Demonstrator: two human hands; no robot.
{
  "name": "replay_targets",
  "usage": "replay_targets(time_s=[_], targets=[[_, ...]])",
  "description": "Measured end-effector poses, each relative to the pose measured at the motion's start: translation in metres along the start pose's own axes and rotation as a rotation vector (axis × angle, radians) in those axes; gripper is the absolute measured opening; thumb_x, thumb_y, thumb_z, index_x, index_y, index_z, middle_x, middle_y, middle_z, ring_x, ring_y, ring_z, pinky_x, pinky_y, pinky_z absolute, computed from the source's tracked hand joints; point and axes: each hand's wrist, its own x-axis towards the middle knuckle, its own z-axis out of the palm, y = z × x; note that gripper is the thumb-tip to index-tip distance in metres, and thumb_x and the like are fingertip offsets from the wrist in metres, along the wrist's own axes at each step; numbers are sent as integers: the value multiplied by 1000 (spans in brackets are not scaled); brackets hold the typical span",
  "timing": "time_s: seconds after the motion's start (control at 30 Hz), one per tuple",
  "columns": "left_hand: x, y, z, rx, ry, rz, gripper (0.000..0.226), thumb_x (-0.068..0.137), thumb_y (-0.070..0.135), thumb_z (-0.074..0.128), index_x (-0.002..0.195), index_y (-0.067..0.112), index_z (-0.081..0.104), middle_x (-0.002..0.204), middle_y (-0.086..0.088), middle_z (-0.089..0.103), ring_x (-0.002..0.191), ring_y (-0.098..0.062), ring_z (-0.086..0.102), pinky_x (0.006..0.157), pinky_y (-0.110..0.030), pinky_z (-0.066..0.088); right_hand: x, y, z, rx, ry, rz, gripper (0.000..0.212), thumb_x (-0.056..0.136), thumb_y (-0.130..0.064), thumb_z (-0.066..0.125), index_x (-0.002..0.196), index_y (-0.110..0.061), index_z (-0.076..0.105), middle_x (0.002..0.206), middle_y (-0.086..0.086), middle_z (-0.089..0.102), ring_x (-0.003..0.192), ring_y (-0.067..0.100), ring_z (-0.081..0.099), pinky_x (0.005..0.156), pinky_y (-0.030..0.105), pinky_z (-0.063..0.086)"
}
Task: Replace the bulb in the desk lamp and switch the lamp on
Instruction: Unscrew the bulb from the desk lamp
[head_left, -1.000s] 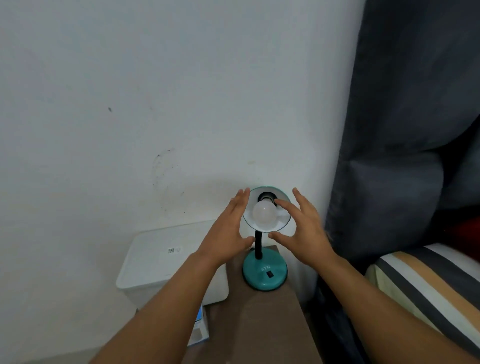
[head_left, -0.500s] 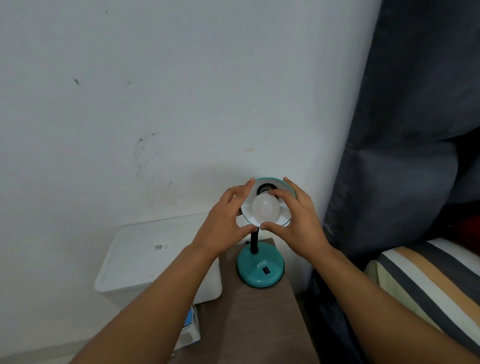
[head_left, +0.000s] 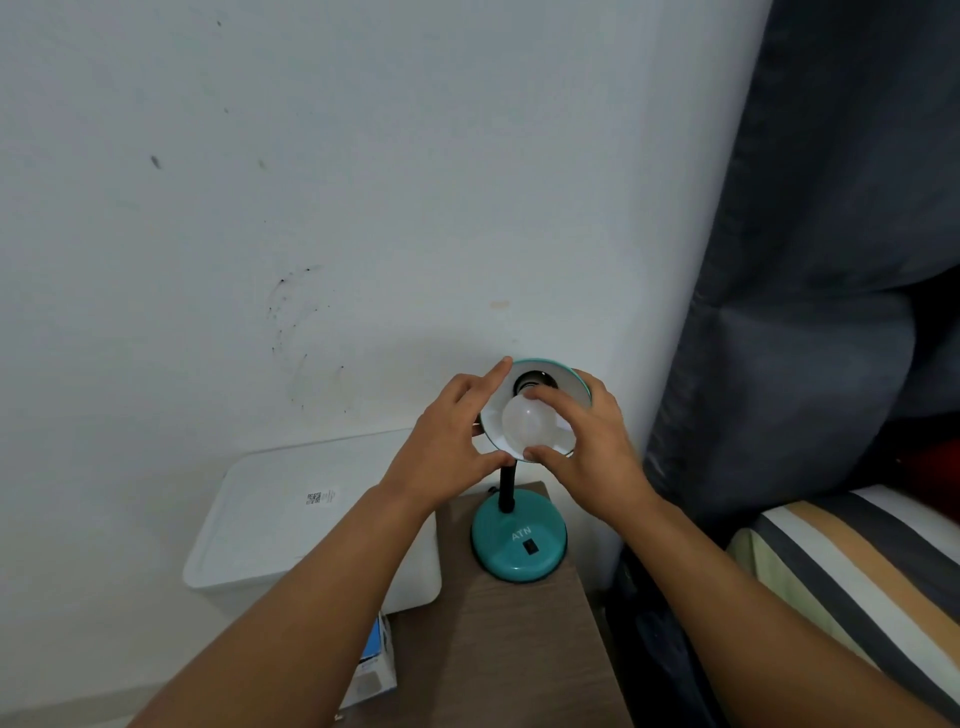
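The teal desk lamp (head_left: 519, 545) is seen standing at the far end of a narrow brown wooden table (head_left: 498, 649), close to the white wall (head_left: 363, 182). Its shade (head_left: 569, 382) is tipped up toward the camera, and the frosted white bulb (head_left: 524, 428) is seated in the socket, unlit. The black neck is visible below the shade, and a small black switch (head_left: 529, 546) is set in the round base under the letters ATN.

The shade's left edge is gripped by the left hand (head_left: 447, 447): the forefinger is laid along the upper rim and the thumb is pressed at the lower rim. The bulb is clasped by the right hand (head_left: 592, 447), with fingertips (head_left: 540, 397) laid over its top near the socket and the thumb tucked under its lower side. Both forearms are stretched forward from the bottom of the view.

A white lidded box (head_left: 291, 519) with a small printed label is found just left of the table, touching its edge. A blue and white carton (head_left: 374, 665) is glimpsed beneath it. A dark grey curtain (head_left: 810, 260) is hung on the right, and striped bedding (head_left: 857, 582) is seen at the lower right.
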Motion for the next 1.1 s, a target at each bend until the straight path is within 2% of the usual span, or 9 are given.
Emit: replay_targets(time_s=[0.1, 0.3, 0.47, 0.67, 0.73, 0.83, 0.9, 1.0, 1.1], targets=[[-1, -1, 1, -8, 0, -2, 101, 78, 35, 84, 155, 42, 19, 125, 5, 45, 108, -8, 55, 93, -5, 44, -1, 2, -3, 74, -56, -8, 66, 75, -20, 79, 129, -42, 48, 144, -5, 32, 132, 16, 30, 108, 28, 28], [-2, 0, 2, 4, -3, -6, 101, 79, 37, 83, 155, 42, 18, 124, 5, 44, 107, -8, 55, 92, -5, 43, 0, 2, -5, 62, -27, -3, 70, 71, -29, 80, 128, -34, 40, 139, -9, 38, 126, 11, 36, 103, 25, 32], [-1, 2, 2, -19, 5, -1, 99, 79, 35, 83, 156, 39, 21, 123, 3, 45, 108, -11, 57, 96, -20, 52, 1, 5, -5, 17, -61, -13, 64, 77, -28, 78, 128, -44, 44, 147, -5, 32, 135, 18, 29, 111, 38, 33], [-3, 3, 2, -29, 8, -2, 100, 79, 33, 83, 156, 39, 20, 124, 3, 44, 110, -11, 56, 98, -20, 51, 0, 7, -10, -21, -84, -73, 68, 79, -34, 74, 136, -39, 37, 152, -4, 28, 143, 18, 23, 113, 47, 34], [-3, 4, 3, -31, 5, -5, 100, 79, 34, 83, 156, 38, 19, 124, 3, 44, 110, -11, 56, 98, -21, 51, 1, 4, -9, 9, -50, -66, 73, 73, -39, 78, 133, -37, 38, 147, -6, 34, 140, 16, 28, 109, 47, 38], [-3, 4, 4, -28, 0, -16, 101, 79, 36, 83, 157, 39, 18, 124, 3, 43, 110, -12, 57, 99, -22, 51, 1, 0, -3, -5, 46, 2, 75, 63, -50, 84, 123, -32, 44, 135, -7, 44, 120, 14, 47, 97, 41, 48], [-3, 5, 3, -15, -6, -19, 102, 79, 37, 83, 156, 40, 16, 125, 3, 43, 110, -12, 56, 99, -19, 49, 0, 1, 1, -25, 74, 44, 73, 60, -57, 82, 118, -28, 48, 132, -5, 48, 115, 16, 50, 94, 42, 50], [-3, 6, 4, -16, -11, -15, 101, 80, 35, 82, 156, 40, 16, 124, 3, 42, 110, -12, 57, 99, -21, 50, -1, 6, 4, -57, 79, 66, 70, 63, -63, 77, 119, -30, 51, 139, -2, 46, 125, 19, 46, 98, 48, 48], [-2, 6, 4, -36, -8, -19, 100, 80, 35, 82, 157, 37, 19, 124, 1, 43, 111, -15, 57, 100, -26, 52, -2, 7, 2, -50, 51, 64, 65, 71, -59, 74, 128, -39, 48, 153, -1, 30, 140, 25, 32, 105, 55, 40]])
